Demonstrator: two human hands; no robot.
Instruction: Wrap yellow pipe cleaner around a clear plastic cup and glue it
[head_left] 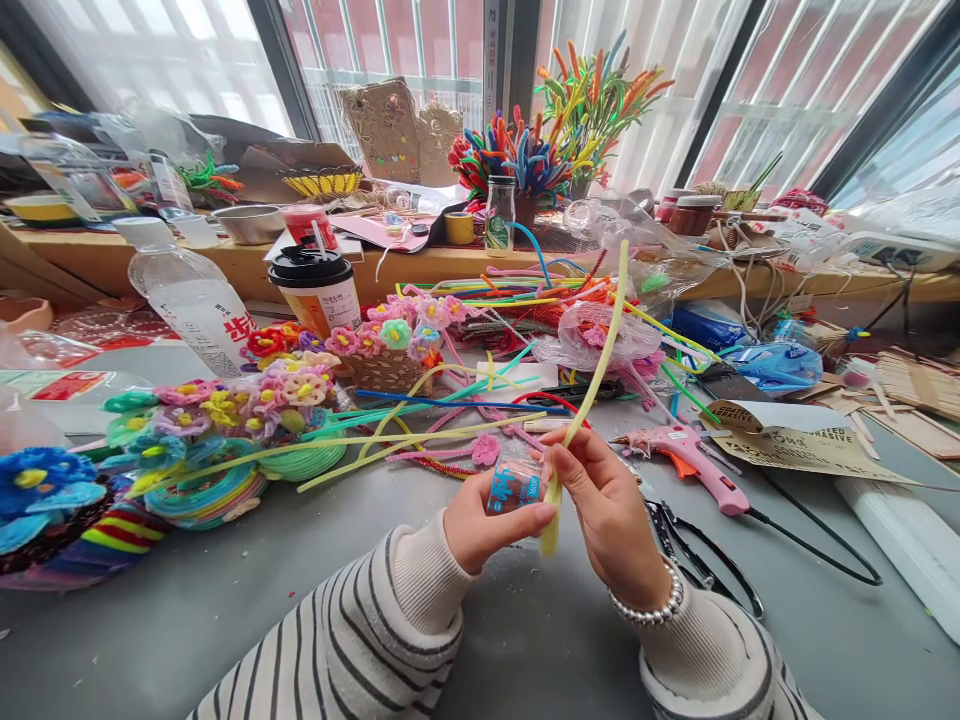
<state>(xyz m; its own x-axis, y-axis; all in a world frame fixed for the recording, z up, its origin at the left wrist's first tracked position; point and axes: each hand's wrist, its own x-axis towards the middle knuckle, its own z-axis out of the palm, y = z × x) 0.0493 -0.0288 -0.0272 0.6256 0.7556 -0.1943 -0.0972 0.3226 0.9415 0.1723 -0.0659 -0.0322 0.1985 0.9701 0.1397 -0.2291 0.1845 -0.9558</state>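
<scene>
My left hand (pixel 480 525) is closed round a small clear plastic cup (pixel 516 484) with blue lettering, near the middle of the table. My right hand (pixel 611 520) pinches a pale yellow pipe cleaner (pixel 600 365) against the cup's right side. The yellow strip stands nearly upright, its upper end leaning right and its lower end hanging below my left thumb. My fingers cover part of the cup.
A pink glue gun (pixel 701 465) with its black cord lies right of my hands, near black-handled pliers (pixel 697 560). Pipe-cleaner flowers (pixel 225 410), a water bottle (pixel 184 295) and a lidded paper cup (pixel 316 290) stand left. Loose pipe cleaners (pixel 450 400) lie beyond my hands.
</scene>
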